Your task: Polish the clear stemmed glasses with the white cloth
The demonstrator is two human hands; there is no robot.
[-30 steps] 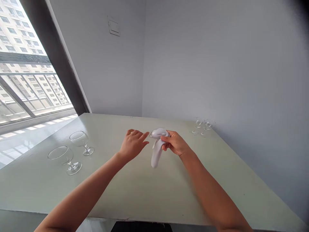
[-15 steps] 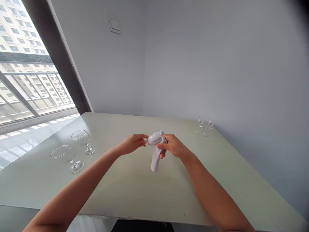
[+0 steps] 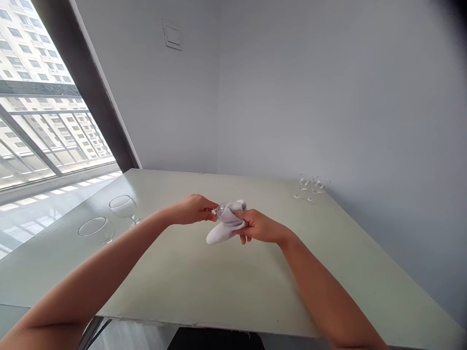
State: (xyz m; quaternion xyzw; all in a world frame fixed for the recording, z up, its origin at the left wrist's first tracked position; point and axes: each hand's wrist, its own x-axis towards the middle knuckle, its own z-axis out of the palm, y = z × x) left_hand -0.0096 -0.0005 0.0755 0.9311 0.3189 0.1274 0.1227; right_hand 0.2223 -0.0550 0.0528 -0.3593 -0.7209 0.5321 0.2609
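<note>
Your left hand (image 3: 193, 210) and right hand (image 3: 260, 227) are together at the middle of the tabletop (image 3: 233, 287), both closed. The left pinches the exposed end of a clear glass (image 3: 219, 210), and the right clamps a white cloth (image 3: 228, 222) wrapped around the rest of it, with the cloth's loose end hanging toward 7 o'clock. The tabletop is pale green, smooth and faintly glossy, and its near edge runs across below your forearms. At 9 o'clock, a wide balloon glass (image 3: 97, 230) stands near the window-side edge, with a second stemmed glass (image 3: 123, 206) just beyond it; your left forearm hides their lower parts. At 2 o'clock, two small stemmed glasses (image 3: 310, 187) stand close together by the far wall. Pale grey walls (image 3: 328, 87) meet in a corner at 12 o'clock, with a switch plate (image 3: 171, 35) high at 11 o'clock. At 10 o'clock, a railed window (image 3: 44, 97) looks out on apartment blocks.
</note>
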